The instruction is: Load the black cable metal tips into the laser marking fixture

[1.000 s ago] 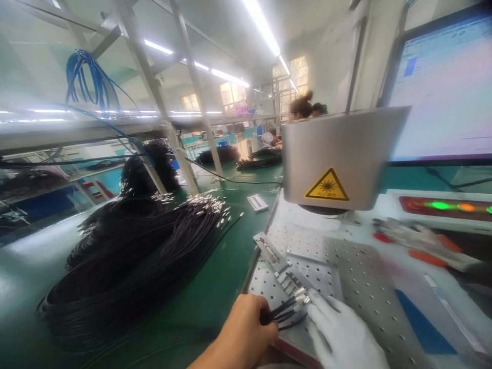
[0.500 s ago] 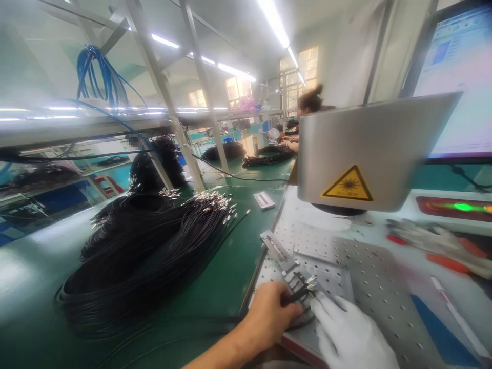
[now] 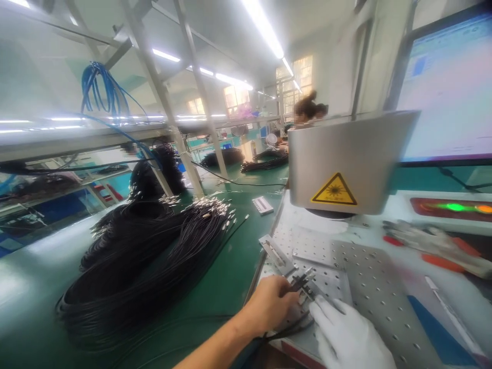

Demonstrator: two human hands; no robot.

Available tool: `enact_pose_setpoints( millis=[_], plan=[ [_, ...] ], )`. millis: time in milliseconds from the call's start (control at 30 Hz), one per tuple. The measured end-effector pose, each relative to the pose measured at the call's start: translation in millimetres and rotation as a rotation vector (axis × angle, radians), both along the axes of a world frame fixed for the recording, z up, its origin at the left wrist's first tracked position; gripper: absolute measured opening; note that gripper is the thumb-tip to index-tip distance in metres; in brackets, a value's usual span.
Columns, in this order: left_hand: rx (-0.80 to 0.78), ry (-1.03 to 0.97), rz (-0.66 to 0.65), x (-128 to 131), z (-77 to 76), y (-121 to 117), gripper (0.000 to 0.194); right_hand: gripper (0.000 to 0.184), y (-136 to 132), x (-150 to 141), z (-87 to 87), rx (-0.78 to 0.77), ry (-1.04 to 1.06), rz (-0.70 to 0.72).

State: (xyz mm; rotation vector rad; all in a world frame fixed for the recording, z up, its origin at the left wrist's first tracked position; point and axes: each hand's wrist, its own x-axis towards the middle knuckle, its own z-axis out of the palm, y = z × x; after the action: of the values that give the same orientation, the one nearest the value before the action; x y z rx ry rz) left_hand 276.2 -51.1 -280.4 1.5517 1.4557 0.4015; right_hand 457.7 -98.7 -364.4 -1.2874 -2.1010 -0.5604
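My left hand (image 3: 271, 302), bare, is closed around black cables with silvery metal connectors (image 3: 305, 277) that stick out past its fingertips. The connectors are over a metal fixture (image 3: 274, 252) on the perforated plate. My right hand (image 3: 349, 330) wears a white glove and sits just right of the fixture, fingertips drawn together at its edge. What those fingertips pinch, if anything, is hidden. Black cable lengths (image 3: 290, 328) run below the left hand toward the gloved fingers. Blur softens the small parts between both hands.
A large bundle of black cables (image 3: 146, 266) lies on the green table (image 3: 215, 292). A metal machine head (image 3: 346, 159) with a laser warning sign overhangs the perforated plate (image 3: 372, 277). Gloves (image 3: 434, 246), a white pen (image 3: 449, 307) and a monitor (image 3: 453, 92) are to the right. A person is further back.
My left hand has shifted slightly up and left with the connectors, which now lie lower over the fixture. The right hand stays nearly in place. The view has turned slightly.
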Motion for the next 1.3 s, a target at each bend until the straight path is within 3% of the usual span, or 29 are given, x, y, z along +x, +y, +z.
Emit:
enact_pose_setpoints(
  millis=[100,267,467,567,700,867,1133,1300],
  plan=[
    [0.102,0.024,0.07,-6.5,-0.7,-4.0,0.009,0.036,-1.5,0.0,1.1,-0.024,0.025,-0.01],
    [0.134,-0.027,0.074,-9.7,-0.8,-11.6,0.006,0.036,-3.6,-2.3,5.3,-0.019,0.044,-0.03],
    [0.244,0.201,0.117,0.1,-4.6,-20.3,0.006,0.036,-2.9,-2.1,2.5,0.026,0.045,-0.022],
    [0.22,0.285,0.115,3.1,-7.5,-21.8,0.005,0.037,-1.6,0.7,-1.6,0.024,0.013,-0.009],
    [0.17,0.236,0.096,1.8,-9.7,-19.9,0.003,0.038,0.1,5.2,-5.0,-0.014,-0.032,0.008],
    [0.124,0.241,0.094,2.2,-8.4,-14.4,0.009,0.038,0.7,5.9,2.0,-0.067,-0.052,-0.002],
    [-0.043,0.247,-0.03,7.2,-2.7,1.5,0.019,0.042,4.4,-0.7,8.8,-0.162,0.034,0.038],
    [0.135,0.33,-0.048,6.0,-2.6,2.7,0.026,0.036,4.1,-3.3,8.3,-0.137,0.023,0.011]
  ],
)
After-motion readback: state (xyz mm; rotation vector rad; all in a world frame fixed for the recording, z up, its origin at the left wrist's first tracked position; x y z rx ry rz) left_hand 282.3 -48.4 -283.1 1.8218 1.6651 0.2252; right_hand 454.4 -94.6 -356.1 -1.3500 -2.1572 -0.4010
